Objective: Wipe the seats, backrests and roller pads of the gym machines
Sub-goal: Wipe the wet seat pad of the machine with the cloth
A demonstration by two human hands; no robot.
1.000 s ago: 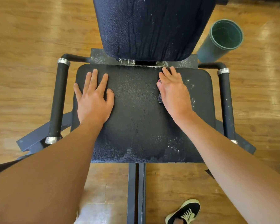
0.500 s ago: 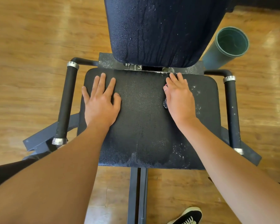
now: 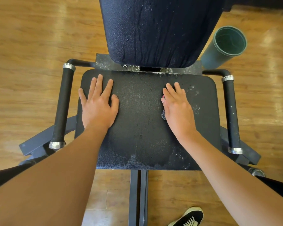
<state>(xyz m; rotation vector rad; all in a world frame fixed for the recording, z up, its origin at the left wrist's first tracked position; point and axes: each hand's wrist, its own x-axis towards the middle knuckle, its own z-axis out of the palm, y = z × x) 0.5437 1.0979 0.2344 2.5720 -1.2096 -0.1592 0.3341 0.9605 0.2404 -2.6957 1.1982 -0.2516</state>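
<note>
Hands, head view: left hand [image 3: 99, 108] flat, fingers spread, braced on seat [image 3: 140, 131] at frame left, unmoved. Right hand [image 3: 178, 110] flat too, fingers straight, pressed small dark wad [image 3: 163, 115] showing by thumb; had slid back from seat's rear edge toward frame centre-right. Likely meaning: rear strip wiped, white specks [image 3: 193, 90] at right not reached. Backrest [image 3: 157, 30] at top streaked wet. Left grip bar [image 3: 62, 108] and right grip bar [image 3: 230, 115] hemmed seat sides; green tube [image 3: 225, 46] upper right, well apart.
</note>
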